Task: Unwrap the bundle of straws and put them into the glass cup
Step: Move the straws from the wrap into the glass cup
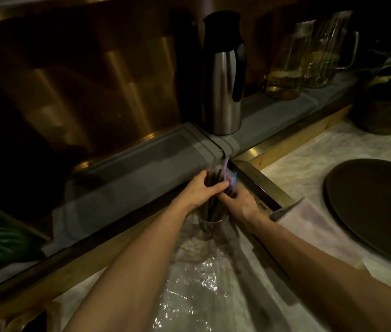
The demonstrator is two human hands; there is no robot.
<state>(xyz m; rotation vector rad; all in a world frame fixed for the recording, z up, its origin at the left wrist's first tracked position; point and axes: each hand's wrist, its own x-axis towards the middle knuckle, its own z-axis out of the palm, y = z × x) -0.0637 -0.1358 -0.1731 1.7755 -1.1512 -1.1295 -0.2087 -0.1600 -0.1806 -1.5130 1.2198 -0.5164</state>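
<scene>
Straws [216, 207] upright in the glass cup [210, 222], left hand [201, 190] and right hand [240, 202] fingers closed around them.

This looks like a dim bar or café service station. A tall steel vacuum jug [223, 75] with a black handle stands on a grey cloth runner [142, 168] along a raised ledge, before a wall of brass-coloured panels [118, 68]. Far right on the same ledge stand glass pitchers [309, 58] holding pale liquid with what look like fruit slices. A round dark serving tray [376, 212] lies on the marble-patterned tabletop [309, 152] at right, edged in wood and brass trim.
</scene>
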